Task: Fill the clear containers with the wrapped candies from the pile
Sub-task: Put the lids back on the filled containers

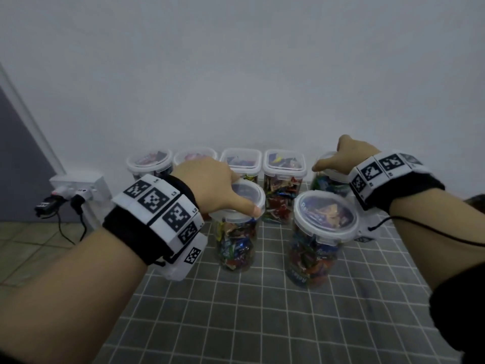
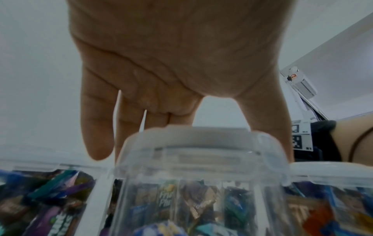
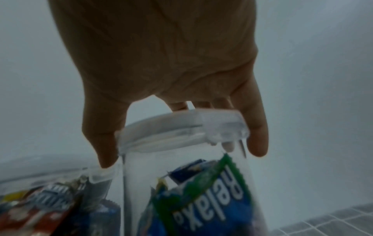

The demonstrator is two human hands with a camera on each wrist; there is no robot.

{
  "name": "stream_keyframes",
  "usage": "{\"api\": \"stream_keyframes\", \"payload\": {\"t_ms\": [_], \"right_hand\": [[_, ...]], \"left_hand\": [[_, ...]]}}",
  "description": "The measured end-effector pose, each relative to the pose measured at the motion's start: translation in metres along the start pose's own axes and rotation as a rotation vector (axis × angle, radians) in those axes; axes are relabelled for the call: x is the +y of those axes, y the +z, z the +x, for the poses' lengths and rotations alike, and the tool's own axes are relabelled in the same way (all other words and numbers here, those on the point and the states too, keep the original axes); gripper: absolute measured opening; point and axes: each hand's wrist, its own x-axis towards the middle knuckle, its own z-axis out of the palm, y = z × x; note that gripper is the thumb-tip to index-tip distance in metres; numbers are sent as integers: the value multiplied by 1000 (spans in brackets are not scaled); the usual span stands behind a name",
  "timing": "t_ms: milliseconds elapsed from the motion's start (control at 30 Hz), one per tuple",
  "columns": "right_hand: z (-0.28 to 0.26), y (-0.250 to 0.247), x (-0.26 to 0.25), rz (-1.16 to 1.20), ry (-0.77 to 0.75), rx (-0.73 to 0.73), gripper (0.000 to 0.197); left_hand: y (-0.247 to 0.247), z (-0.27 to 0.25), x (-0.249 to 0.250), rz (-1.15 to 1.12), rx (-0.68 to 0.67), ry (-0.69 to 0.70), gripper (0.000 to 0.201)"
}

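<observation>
Left hand (image 1: 210, 183) nearest, draped over the white lid of a clear round plastic jar (image 1: 237, 240) packed with wrapped candies; fingers (image 2: 96, 127) spread down round the lid rim, thumb on the near edge. Upright, long axis vertical, on the grey white-gridded cloth (image 1: 236, 311). Just right of that jar, a second lidded round jar (image 1: 319, 245), also upright, blue wrappers inside reading "Relax". Beyond and right of it, right hand (image 1: 346, 156) gripping the lid of a third clear jar (image 3: 181, 183), fingers (image 3: 256, 127) and thumb curled over opposite edges; green-and-blue wrapper inside printed "relax", upside down from the wrist. Behind the first jar, a row of lidded candy-filled containers (image 1: 284, 185) against the white wall (image 1: 236, 74).
</observation>
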Motion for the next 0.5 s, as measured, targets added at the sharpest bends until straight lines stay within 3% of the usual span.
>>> {"api": "stream_keyframes", "payload": {"t_ms": [167,367,500], "right_hand": [[2,3,-5,-18,6,4,72],[-2,-10,1,68,21,-99,46],[-19,-17,9,31,-4,-15,41]], "left_hand": [[3,-1,-1,-11,11,2,76],[4,-2,0,5,21,5,84],[5,-5,0,8,23,-2,85]]}}
